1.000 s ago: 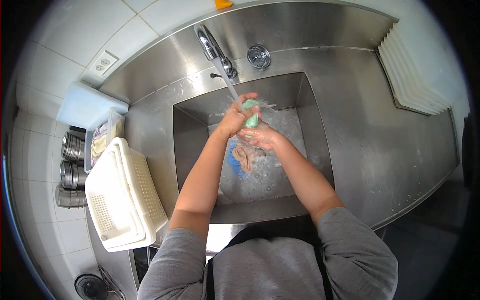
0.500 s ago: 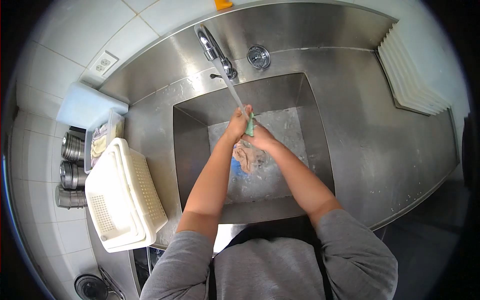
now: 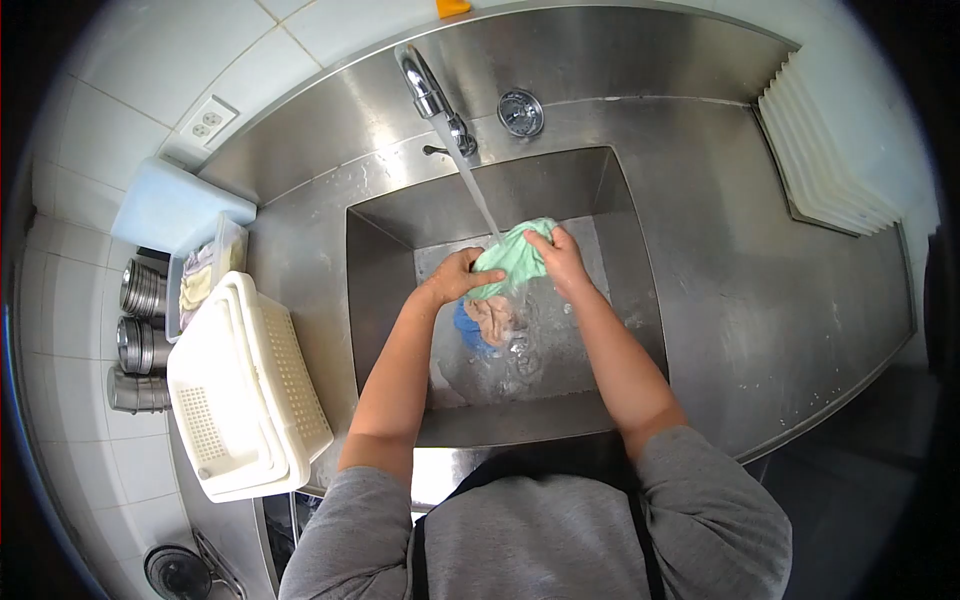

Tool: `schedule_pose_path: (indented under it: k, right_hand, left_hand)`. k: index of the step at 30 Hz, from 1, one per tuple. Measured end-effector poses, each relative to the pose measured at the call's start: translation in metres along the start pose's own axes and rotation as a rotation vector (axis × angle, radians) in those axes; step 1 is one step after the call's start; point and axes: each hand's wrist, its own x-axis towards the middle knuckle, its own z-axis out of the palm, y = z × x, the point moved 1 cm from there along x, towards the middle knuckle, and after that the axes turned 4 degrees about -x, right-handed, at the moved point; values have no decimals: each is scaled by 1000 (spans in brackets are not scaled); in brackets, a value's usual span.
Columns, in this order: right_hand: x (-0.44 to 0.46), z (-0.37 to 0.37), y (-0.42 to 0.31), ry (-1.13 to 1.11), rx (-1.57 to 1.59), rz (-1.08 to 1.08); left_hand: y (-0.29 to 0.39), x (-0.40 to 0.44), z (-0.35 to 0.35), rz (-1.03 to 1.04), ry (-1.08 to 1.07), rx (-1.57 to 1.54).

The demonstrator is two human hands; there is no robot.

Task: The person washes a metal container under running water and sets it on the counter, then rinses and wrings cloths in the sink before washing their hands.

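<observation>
A green cloth (image 3: 522, 258) was stretched at the running faucet's (image 3: 424, 92) stream, apparently mid-rinse.
Above the sink (image 3: 385, 320), the left hand (image 3: 453, 277) and right hand (image 3: 565, 264) pinched its opposite sides between their fingers; beige (image 3: 490, 318) and blue cloths (image 3: 466, 326) lay below. Any next move seemed to call for a firm two-handed grip.

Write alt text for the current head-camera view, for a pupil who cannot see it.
A person's left hand and right hand hold a green cloth spread between them, under water running from a tap over a steel sink. Below it, a beige cloth and a blue cloth lie together in the sink.
</observation>
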Motion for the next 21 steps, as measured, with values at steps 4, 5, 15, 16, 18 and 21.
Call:
schedule_pose_path:
  k: [4, 5, 15, 16, 18, 21]
  right_hand:
    - [-4, -11, 11, 31, 80, 78]
    - [-5, -12, 15, 7, 100, 187]
    - [3, -5, 19, -41, -439, -165]
    - [2, -7, 8, -90, -483, -216]
    - [-2, -10, -10, -138, -528, -267]
    - [-7, -14, -11, -212, -198, 40]
  left_hand:
    - [9, -13, -4, 80, 148, -99]
    - [8, -14, -2, 82, 148, -101]
    - [15, -11, -2, 112, 24, -4]
    - [24, -14, 1, 21, 46, 20]
    - [34, -14, 0, -69, 6, 52]
    - [32, -9, 1, -5, -9, 118]
